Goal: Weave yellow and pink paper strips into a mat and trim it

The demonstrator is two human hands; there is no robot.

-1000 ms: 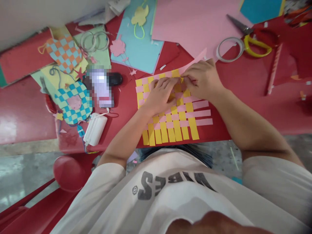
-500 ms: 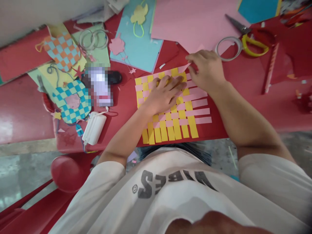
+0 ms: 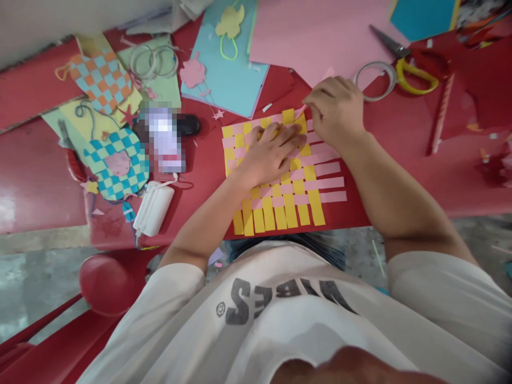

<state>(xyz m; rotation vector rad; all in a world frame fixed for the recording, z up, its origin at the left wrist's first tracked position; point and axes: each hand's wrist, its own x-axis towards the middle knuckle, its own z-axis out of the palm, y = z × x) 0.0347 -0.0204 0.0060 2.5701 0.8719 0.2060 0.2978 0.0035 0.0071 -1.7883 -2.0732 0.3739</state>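
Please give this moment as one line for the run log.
left hand: spread flat on yellow-pink paper weave | right hand: curled beside pink strip end

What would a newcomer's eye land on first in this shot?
The yellow and pink paper weave in the middle stands out first, with the left hand pressed flat on it and the right hand at its far corner. To its left lies a blue checked paper weave. Yellow-handled scissors sit upper right on the red table.

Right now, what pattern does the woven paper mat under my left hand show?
The woven paper mat shows a yellow-and-pink checkerboard weave, clearest in the head view.
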